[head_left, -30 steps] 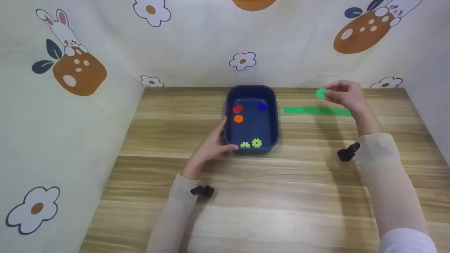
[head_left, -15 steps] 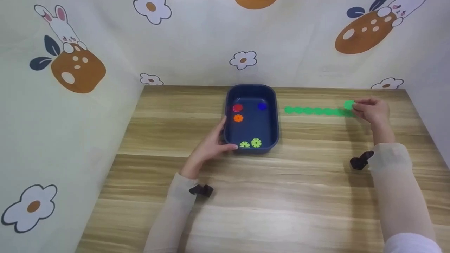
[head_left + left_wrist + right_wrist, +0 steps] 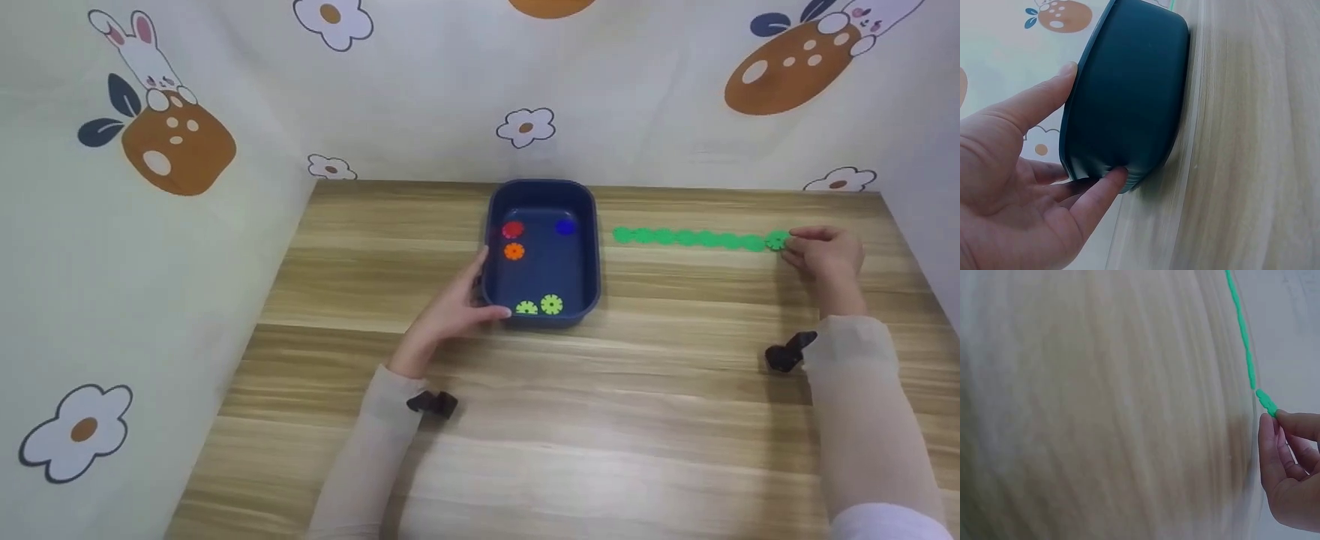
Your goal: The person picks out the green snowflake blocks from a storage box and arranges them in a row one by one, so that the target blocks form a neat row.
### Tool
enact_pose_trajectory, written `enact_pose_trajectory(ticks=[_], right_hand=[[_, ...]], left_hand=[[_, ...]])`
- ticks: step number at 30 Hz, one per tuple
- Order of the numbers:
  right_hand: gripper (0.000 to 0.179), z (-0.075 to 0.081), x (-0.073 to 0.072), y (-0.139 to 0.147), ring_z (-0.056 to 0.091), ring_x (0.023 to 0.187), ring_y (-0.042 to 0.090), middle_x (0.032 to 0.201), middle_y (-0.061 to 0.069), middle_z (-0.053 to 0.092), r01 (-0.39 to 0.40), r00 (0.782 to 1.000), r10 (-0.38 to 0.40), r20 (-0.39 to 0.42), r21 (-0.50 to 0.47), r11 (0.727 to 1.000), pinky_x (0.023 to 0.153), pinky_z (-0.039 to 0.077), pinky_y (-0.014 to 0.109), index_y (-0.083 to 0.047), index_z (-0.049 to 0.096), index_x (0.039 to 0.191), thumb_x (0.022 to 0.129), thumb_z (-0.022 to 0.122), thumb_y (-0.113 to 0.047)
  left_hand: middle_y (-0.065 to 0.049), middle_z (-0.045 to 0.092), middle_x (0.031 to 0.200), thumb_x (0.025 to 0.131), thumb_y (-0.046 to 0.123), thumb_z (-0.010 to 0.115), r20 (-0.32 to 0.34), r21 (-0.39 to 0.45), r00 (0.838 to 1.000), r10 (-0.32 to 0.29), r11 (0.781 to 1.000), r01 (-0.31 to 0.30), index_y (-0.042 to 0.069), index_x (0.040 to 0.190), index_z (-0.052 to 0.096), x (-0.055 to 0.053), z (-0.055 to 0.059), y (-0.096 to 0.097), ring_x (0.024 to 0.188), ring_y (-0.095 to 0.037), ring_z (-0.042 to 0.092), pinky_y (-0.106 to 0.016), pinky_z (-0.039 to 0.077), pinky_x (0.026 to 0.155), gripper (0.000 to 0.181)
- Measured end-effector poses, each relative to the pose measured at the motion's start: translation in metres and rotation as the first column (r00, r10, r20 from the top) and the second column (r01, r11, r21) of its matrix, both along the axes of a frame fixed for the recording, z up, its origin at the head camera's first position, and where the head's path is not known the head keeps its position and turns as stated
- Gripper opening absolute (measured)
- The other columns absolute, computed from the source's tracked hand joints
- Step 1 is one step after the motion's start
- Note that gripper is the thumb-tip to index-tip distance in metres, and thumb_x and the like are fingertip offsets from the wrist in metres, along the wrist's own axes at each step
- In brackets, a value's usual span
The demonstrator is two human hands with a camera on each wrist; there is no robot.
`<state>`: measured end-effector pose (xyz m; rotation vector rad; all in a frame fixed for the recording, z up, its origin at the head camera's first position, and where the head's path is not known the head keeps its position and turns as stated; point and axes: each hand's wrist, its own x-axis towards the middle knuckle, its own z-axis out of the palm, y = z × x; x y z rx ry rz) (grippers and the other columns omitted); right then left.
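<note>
My right hand [image 3: 829, 255] pinches a green notched plastic disc [image 3: 778, 240] between thumb and fingertips, at the right end of a row of green discs [image 3: 686, 238] lying flat on the table. In the right wrist view the held disc [image 3: 1266, 403] is tilted and just off the row's end. With my left hand [image 3: 454, 304] I grip the near left corner of a dark blue box [image 3: 598, 262], thumb on its rim. Inside it lie a red disc [image 3: 513, 229], an orange disc [image 3: 514, 251], a blue disc [image 3: 565, 227] and two yellow-green discs [image 3: 552, 304].
A wood-grain table [image 3: 600, 420] carries everything. Behind it and at both sides hangs a pale cloth [image 3: 420, 90] printed with rabbits, oranges and flowers. Black wrist cameras [image 3: 789, 352] sit on both sleeves.
My right hand has moved right and down with the green disc, from above the row to the row's right end. The left hand stays on the box.
</note>
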<state>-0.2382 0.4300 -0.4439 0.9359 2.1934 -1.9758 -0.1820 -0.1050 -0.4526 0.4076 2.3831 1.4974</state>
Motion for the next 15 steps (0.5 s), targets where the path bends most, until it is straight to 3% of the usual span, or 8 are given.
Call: enact_pose_trajectory(ticks=[8, 12, 15], right_hand=[[0.017, -0.005, 0.002, 0.012, 0.065, 0.068, -0.009, 0.071, -0.021, 0.057, -0.096, 0.994, 0.082, 0.073, 0.21, 0.973, 0.077, 0.058, 0.014, -0.024, 0.068, 0.09, 0.097, 0.062, -0.009], [0.026, -0.004, 0.005, 0.016, 0.066, 0.067, -0.009, 0.066, -0.023, 0.059, -0.13, 0.99, 0.116, 0.074, 0.227, 0.965, 0.075, 0.058, 0.013, -0.029, 0.067, 0.078, 0.096, 0.063, -0.01], [0.02, 0.001, 0.009, 0.02, 0.066, 0.068, -0.009, 0.068, -0.022, 0.06, -0.134, 0.99, 0.123, 0.068, 0.205, 0.97, 0.074, 0.058, 0.013, -0.027, 0.067, 0.084, 0.096, 0.063, -0.012]], left_hand=[[-0.016, 0.01, 0.168, 0.082, 0.02, 0.082, 0.0, 0.009, 1.0, -0.021, 1.0, 0.021, 0.011, 0.161, 0.009, -0.003, 0.001, 0.003, 0.15, -0.033, 0.029, -0.04, 0.037, 0.119, 0.108], [-0.017, 0.011, 0.168, 0.082, 0.018, 0.082, -0.007, 0.026, 1.0, -0.027, 0.999, 0.028, 0.01, 0.161, 0.009, -0.004, 0.0, 0.003, 0.149, -0.035, 0.031, -0.04, 0.039, 0.117, 0.109], [-0.018, 0.012, 0.167, 0.082, 0.016, 0.082, -0.016, 0.052, 0.999, -0.028, 0.998, 0.029, 0.008, 0.161, 0.008, -0.005, -0.001, 0.005, 0.15, -0.036, 0.03, -0.042, 0.039, 0.117, 0.108]])
